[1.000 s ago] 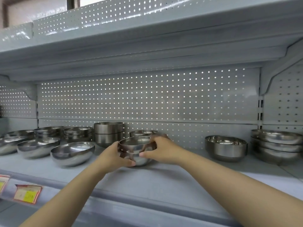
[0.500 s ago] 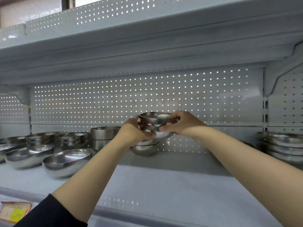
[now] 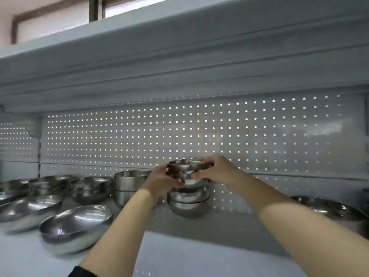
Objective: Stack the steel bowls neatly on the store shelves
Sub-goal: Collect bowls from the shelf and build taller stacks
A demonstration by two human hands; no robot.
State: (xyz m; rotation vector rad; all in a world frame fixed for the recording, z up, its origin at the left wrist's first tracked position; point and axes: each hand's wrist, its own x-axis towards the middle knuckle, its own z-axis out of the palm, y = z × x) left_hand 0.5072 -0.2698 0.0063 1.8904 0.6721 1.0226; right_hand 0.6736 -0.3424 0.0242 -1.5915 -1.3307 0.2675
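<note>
Both my hands hold a pair of small nested steel bowls (image 3: 187, 169) at the back of the grey shelf (image 3: 179, 254). My left hand (image 3: 162, 180) grips their left side and my right hand (image 3: 216, 170) their right side. The held bowls sit just above a stack of similar small bowls (image 3: 188, 202) that stands on the shelf by the perforated back panel; whether they touch it I cannot tell.
To the left stand tall straight-walled bowls (image 3: 129, 183), stacks of shallow bowls (image 3: 91, 187) and wide tilted bowls (image 3: 75, 224) near the front. A wide bowl (image 3: 327, 207) sits at the right. The upper shelf (image 3: 179, 62) hangs low overhead.
The hands lifted the two nested bowls off the shelf front, carried them back and over the small stack, and have now lowered them close to its top.
</note>
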